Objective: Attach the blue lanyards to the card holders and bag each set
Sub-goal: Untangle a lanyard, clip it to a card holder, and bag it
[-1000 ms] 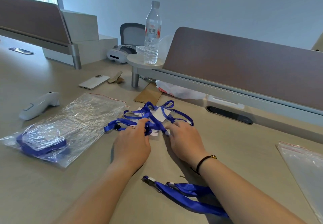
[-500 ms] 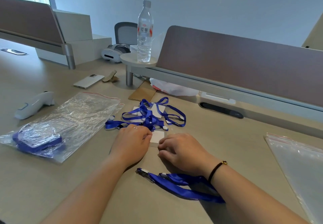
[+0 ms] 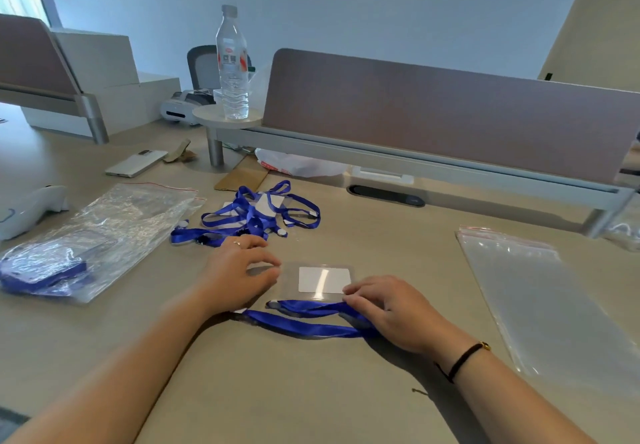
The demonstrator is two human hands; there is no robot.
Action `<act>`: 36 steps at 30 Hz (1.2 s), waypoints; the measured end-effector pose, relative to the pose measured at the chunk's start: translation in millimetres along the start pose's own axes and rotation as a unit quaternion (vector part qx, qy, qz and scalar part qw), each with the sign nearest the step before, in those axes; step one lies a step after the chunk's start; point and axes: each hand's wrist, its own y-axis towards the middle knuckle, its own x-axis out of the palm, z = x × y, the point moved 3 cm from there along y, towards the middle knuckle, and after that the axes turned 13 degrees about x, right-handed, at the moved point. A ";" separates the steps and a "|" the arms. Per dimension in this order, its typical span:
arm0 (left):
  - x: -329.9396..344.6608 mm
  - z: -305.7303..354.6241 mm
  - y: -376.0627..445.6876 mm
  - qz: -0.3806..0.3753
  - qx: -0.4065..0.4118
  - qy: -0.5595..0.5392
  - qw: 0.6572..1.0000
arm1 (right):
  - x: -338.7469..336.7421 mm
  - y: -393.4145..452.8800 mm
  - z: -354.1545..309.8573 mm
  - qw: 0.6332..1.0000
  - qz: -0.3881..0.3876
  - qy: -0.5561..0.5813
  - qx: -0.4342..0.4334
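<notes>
Head view: nearest, a loose blue lanyard (image 3: 304,322) lies on the desk (image 3: 311,391), its right end under the right hand (image 3: 391,312), whose curled fingertips pinch the card holder (image 3: 320,280). Left hand (image 3: 239,275) grips the holder's left edge. Farther back sit tangled lanyards (image 3: 256,215), a filled bag (image 3: 86,246) and a water bottle (image 3: 232,65).

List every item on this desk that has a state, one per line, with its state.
card holder: flat on the desk, white card inside, no lanyard clipped on
near lanyard: loose, lying just in front of the holder
lanyard pile: tangled, unbagged
left bag: filled with a blue lanyard set
right bag: flat, nothing inside
water bottle: upright, capped
left hand: fingertips at the holder's left edge
right hand: fingers at the holder's near right corner, over the lanyard
</notes>
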 end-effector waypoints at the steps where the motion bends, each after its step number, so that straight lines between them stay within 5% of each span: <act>1: 1.0 5.7 -2.5 -0.012 0.003 -0.021 1.000 | 1.5 -6.7 2.2 1.000 0.009 0.011 0.002; 9: 19.2 64.7 -19.4 -0.132 0.086 0.095 0.983 | 8.7 -46.6 2.6 0.999 0.031 0.031 0.015; 20: 33.9 102.3 -49.3 -0.063 0.095 0.112 0.987 | 4.7 -81.4 5.9 0.998 0.038 0.037 0.034; 30: 48.2 141.5 -28.4 -0.051 0.097 0.078 0.991 | -1.9 -94.1 17.3 0.973 0.062 0.220 0.042; 36: 76.7 187.1 10.0 -0.065 0.101 0.016 0.993 | -45.6 -86.2 60.1 0.983 0.092 0.122 0.103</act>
